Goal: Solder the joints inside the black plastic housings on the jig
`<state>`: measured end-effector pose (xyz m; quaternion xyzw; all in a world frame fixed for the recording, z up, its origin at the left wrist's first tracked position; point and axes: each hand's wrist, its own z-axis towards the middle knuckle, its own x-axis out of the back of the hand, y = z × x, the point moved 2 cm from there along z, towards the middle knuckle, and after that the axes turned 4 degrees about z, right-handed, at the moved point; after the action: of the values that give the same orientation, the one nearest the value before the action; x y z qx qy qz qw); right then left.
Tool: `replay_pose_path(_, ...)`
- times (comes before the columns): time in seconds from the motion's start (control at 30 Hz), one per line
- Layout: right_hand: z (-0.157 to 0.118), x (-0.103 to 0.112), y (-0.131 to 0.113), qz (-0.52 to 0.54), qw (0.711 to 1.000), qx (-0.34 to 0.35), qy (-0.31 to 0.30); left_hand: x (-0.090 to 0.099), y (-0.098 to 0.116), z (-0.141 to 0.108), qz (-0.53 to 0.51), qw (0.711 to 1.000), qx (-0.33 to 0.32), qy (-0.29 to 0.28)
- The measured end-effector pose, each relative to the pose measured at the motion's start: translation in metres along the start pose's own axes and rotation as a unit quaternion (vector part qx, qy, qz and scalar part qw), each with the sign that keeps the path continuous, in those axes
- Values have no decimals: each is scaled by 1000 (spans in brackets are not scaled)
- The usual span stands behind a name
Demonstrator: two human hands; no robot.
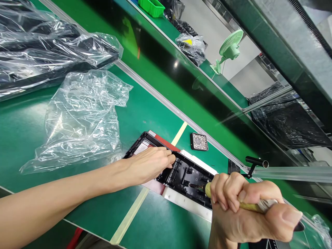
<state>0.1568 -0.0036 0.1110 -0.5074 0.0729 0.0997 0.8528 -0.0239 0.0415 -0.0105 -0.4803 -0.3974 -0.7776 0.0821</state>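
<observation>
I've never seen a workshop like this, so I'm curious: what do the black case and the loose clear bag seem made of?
Black case: probably moulded plastic, fairly glossy, judging by its thin walls, raised ribs and shiny highlights.
Loose clear bag: likely thin plastic film, shiny, since it is see-through and sharply creased.

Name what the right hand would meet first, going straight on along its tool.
The black housing: the tool in the right hand points into it, so its inside would likely come first. Whether the tip already touches is unclear.
</observation>
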Motion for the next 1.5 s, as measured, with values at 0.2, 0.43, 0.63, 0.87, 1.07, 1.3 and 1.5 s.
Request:
replay_pose_path(0.2, 0, -1, 0, 0, 1000, 3, -6, -1, -1, 0, -1, 1000, -3, -18)
replay_pose_path(0.43, 1, 1, 0, 4, 1000, -3, -11, 0, -1, 0, -1, 1000, -10, -13)
replay_pose_path(0.63, 0, 1, 1, 7, 1000, 0, -6, 0, -1, 0, 2, 1000, -6, -17)
replay_pose_path(0.87, -1, -1, 1, 16, 1000, -8, 10, -2, -2, 1, 1, 1000, 1, -25)
replay_pose_path(1.07, -3, 1, 4, 30, 999, -20, 19, -4, -3, 0, 0, 999, 8, -38)
replay_pose_path(1.3, -2, 1, 3, 37, 999, -17, 19, -3, -1, 1, 16, 998, 20, -55)
replay_pose_path(1.5, -2, -1, 2, 33, 999, -16, 10, -4, -1, 1, 17, 999, 14, -48)
